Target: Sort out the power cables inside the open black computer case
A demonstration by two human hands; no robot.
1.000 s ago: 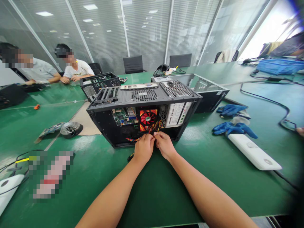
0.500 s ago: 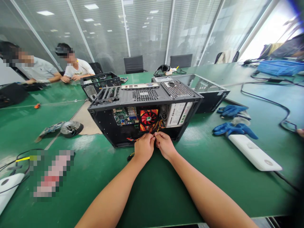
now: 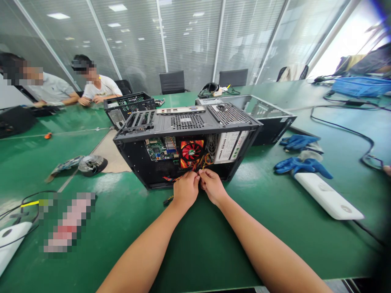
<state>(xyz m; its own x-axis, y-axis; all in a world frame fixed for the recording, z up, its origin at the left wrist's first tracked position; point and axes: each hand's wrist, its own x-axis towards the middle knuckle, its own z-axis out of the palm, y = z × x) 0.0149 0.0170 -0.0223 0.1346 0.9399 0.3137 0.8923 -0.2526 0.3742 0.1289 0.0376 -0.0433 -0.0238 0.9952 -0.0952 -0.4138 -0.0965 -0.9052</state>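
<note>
An open black computer case (image 3: 186, 127) stands on the green table in front of me. Inside it are a green motherboard (image 3: 157, 149), a red cooling fan (image 3: 191, 151) and a white-labelled power supply (image 3: 230, 147). Bundled coloured cables (image 3: 207, 159) hang below the fan. My left hand (image 3: 185, 188) and my right hand (image 3: 213, 187) meet at the case's lower front edge, both closed in a pinch on these cables. The fingertips hide the exact spot they grip. A loose cable end with a black connector (image 3: 168, 201) pokes out beside my left wrist.
Behind stand another black case frame (image 3: 130, 108) and an open case (image 3: 269, 126). Blue gloves (image 3: 301, 165) and a white power strip (image 3: 330, 197) lie to the right. On the left are a grey glove (image 3: 91, 165) and an orange bit (image 3: 48, 135). Two people sit at the far left.
Both hands stay pinched at the same place with hardly any visible movement. The whole view has shifted very slightly.
</note>
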